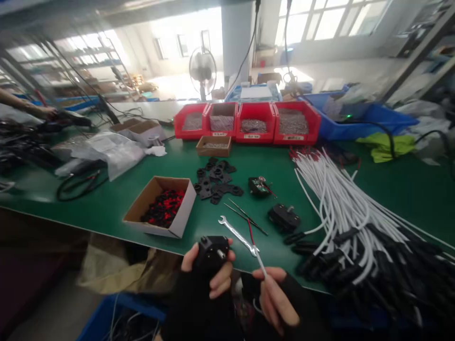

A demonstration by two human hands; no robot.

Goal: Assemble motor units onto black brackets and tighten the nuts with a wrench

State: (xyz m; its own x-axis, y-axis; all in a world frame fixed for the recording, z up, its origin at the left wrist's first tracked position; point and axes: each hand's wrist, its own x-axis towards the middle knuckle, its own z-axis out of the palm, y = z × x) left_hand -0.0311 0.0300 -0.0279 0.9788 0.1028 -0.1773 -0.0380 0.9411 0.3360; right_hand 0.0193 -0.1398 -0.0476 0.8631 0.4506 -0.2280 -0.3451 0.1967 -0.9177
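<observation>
My left hand (221, 279) grips a black plastic housing (210, 251) near the table's front edge. A short metal post sticks out of the housing's face. In my right hand (275, 291) is a white cable (261, 264), pinched between thumb and fingers, with a red wire (250, 231) at its upper end. Just beyond the hands lies a silver open-end wrench (237, 235); the cable's tip overlaps its near end. Tweezers (246, 217) rest behind the wrench. A similar black housing (283, 217) and an opened unit with a green circuit board (259, 186) sit farther right.
A cardboard box (186, 208) of red and black pieces stands left, beside flat black parts (216, 177). Many white cables (334, 203) with black ends pile up right. Red bins (254, 125) and a small carton (213, 146) line the back. Another person's hand (46, 112) shows far left.
</observation>
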